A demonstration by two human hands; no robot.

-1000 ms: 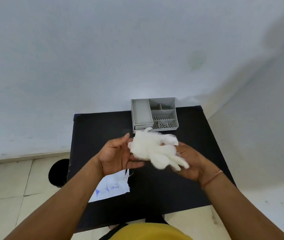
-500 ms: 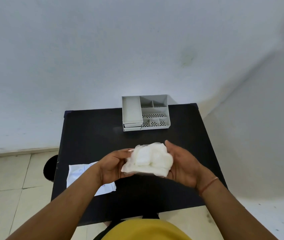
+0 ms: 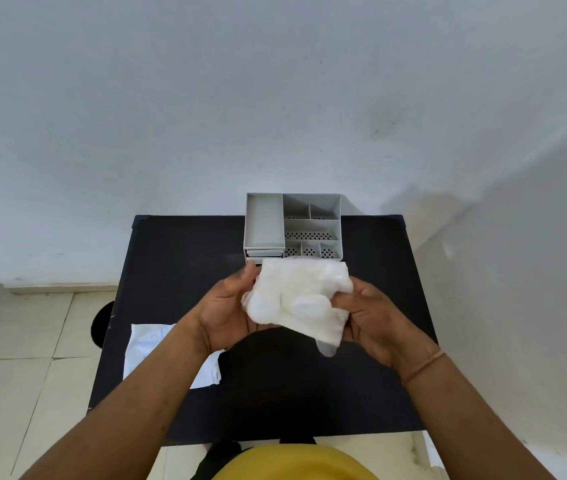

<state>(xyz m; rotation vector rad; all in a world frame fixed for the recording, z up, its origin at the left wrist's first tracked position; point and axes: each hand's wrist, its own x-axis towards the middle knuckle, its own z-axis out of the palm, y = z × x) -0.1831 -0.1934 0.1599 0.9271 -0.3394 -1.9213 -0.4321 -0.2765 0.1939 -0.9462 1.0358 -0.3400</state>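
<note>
The white bundle (image 3: 296,296), soft white lumps in what looks like thin clear film, is held up off the desk (image 3: 309,393) between the two grips. It lies broadside to the person. Its long axis runs from one grip to the other, with the end at the right grip sagging lower, and a loose tongue of film hangs down there.

The left grip (image 3: 226,306) is clamped on the bundle's left edge, thumb over the top and fingers curled underneath. The right grip (image 3: 375,317) is clamped on the opposite edge, fingertips pinching into the soft material. So neither grip is free, and the bundle fills the whole gap between them.

The grey organizer (image 3: 264,223) sits straight ahead of both grips, at the far edge of the desk. Its near wall shows just past the bundle's top edge. How far the bundle hangs above or short of it cannot be told from this view. The left grip lines up with the organizer's long open compartment and the right grip with the small perforated ones. Both look about equally near, so a forward carry would suit either.

A white paper packet (image 3: 150,348) lies flat on the desk behind and outside the left grip, partly under that forearm.
</note>
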